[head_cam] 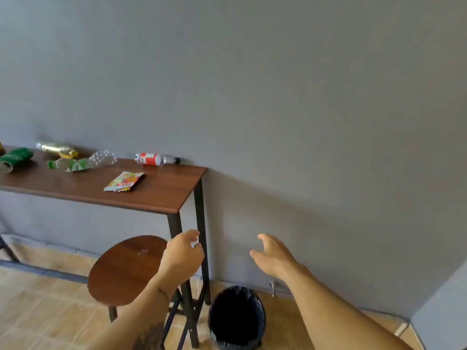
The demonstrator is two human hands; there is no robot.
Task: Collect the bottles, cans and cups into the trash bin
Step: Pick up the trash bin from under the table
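A trash bin (237,318) lined with a black bag stands on the floor by the table's right legs. On the wooden table (161,198) lie a clear bottle with a red label (156,159), a crushed clear bottle with a green label (83,162), a bottle with a yellow label (56,149) and a green can (15,159). My left hand (182,256) and my right hand (274,256) hover above the bin with fingers apart, both holding nothing.
A colourful snack wrapper (124,181) lies flat near the table's front. A round wooden stool (123,270) stands under the table's right end, left of the bin. A grey wall runs behind the table, and a tan tiled floor (38,311) spreads below.
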